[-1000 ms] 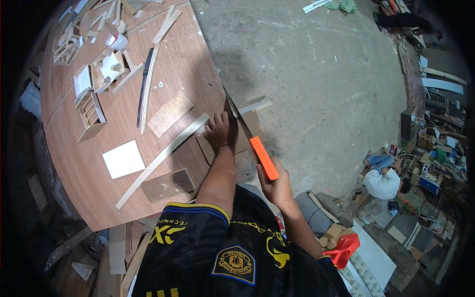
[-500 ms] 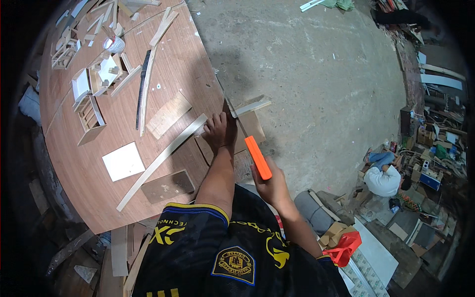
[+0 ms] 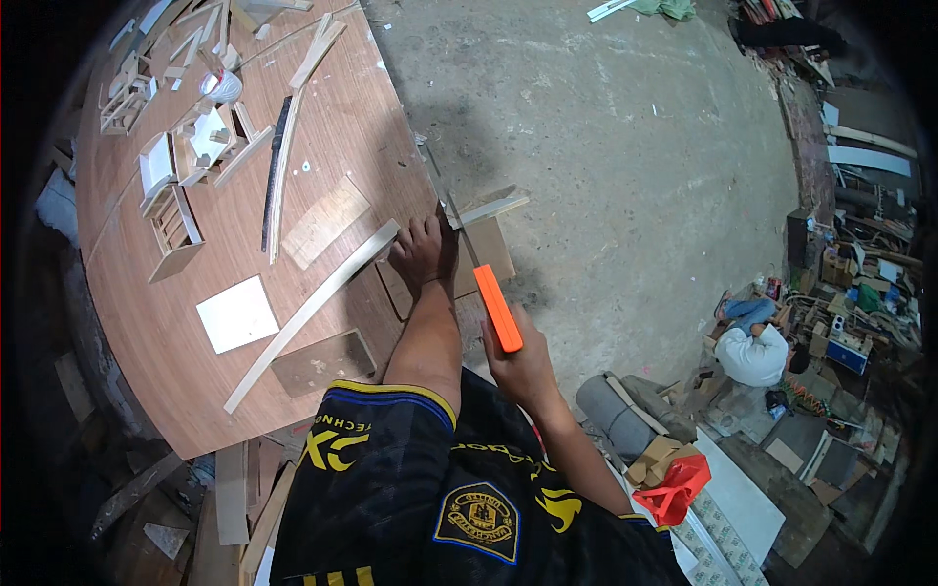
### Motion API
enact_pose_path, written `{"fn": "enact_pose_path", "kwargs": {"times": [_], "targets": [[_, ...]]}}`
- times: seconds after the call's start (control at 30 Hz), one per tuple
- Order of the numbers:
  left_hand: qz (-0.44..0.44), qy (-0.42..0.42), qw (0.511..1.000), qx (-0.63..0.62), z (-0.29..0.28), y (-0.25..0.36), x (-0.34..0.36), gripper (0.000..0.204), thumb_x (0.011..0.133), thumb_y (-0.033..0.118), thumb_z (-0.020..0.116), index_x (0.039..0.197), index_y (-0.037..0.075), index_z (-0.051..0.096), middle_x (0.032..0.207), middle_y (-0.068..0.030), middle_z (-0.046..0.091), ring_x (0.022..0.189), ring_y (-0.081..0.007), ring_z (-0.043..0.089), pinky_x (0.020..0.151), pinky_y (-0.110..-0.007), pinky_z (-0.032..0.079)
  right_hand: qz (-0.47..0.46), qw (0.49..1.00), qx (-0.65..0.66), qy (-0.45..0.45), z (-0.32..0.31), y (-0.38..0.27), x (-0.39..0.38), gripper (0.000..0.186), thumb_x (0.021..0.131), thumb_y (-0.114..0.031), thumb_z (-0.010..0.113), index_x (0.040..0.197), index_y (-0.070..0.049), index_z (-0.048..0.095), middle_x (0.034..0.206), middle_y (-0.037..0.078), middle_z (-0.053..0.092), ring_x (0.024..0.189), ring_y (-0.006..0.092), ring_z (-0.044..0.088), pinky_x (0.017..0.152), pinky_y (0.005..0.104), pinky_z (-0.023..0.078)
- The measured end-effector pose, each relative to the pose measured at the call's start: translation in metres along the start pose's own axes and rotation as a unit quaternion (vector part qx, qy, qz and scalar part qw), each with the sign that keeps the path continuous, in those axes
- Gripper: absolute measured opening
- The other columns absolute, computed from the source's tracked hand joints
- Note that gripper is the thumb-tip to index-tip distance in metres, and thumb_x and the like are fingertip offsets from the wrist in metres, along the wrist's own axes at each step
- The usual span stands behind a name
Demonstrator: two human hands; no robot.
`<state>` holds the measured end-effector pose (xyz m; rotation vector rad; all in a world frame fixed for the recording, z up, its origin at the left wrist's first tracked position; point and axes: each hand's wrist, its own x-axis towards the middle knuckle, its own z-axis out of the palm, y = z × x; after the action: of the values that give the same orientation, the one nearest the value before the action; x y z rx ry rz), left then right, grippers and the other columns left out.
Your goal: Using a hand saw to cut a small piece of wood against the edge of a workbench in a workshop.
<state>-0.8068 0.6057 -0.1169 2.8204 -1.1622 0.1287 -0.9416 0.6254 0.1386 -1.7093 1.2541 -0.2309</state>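
My left hand [image 3: 427,252] presses down on a long thin wood strip [image 3: 311,316] at the table's right edge, its fingers curled over it. The strip's far end sticks out past the edge, above the floor. In my right hand [image 3: 518,363] is a handsaw with an orange handle [image 3: 499,309]. Its narrow blade [image 3: 452,210] crosses the strip just right of my left hand, touching or very close to it. How deep any cut goes is too small to tell.
On the wooden table [image 3: 220,376] lie a white square panel [image 3: 237,314], a thin brown board [image 3: 324,363], a dark long strip [image 3: 276,176] and small wooden chair-like pieces [image 3: 176,230]. A person in white [image 3: 752,354] sits at the far right among scrap. A red bag [image 3: 674,490] lies near my right arm.
My right hand and the saw have shifted slightly up and left, with more blade showing beyond the strip. My left hand stays on the strip.
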Motion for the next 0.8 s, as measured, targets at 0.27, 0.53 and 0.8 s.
{"fn": "enact_pose_path", "kwargs": {"times": [0.27,0.53,0.8], "targets": [[-0.038,0.039,0.999,-0.006,0.011,0.009,0.001,0.02,0.089,0.038,0.054,0.082,0.021,0.061,0.09,0.0005,0.058,0.089,-0.0239,0.056,0.074,-0.043,0.042,0.075,0.997,-0.005,-0.02,-0.032,-0.022,-0.056,0.021,0.09,-0.014,0.065,0.097,-0.001,0.05,0.081,0.027,0.061,0.082,0.0497,0.059,0.061,0.0497,0.047],[-0.052,0.087,0.995,-0.013,0.012,0.0,0.003,0.017,0.086,0.036,0.057,0.079,0.02,0.059,0.087,-0.0006,0.057,0.086,-0.0259,0.055,0.07,-0.043,0.04,0.04,0.992,-0.095,-0.067,-0.091,-0.044,-0.122,0.021,0.089,-0.016,0.069,0.091,-0.003,0.052,0.073,0.016,0.056,0.066,0.0388,0.06,0.058,0.0415,0.046],[0.059,0.065,0.986,-0.142,0.001,-0.012,-0.01,0.017,0.087,0.03,0.056,0.092,0.015,0.061,0.102,-0.0056,0.059,0.099,-0.028,0.055,0.083,-0.046,0.043,0.119,0.992,-0.03,-0.023,-0.111,-0.07,-0.105,0.021,0.091,-0.016,0.067,0.092,-0.003,0.051,0.072,0.013,0.056,0.063,0.0278,0.057,0.06,0.0359,0.045]]}}
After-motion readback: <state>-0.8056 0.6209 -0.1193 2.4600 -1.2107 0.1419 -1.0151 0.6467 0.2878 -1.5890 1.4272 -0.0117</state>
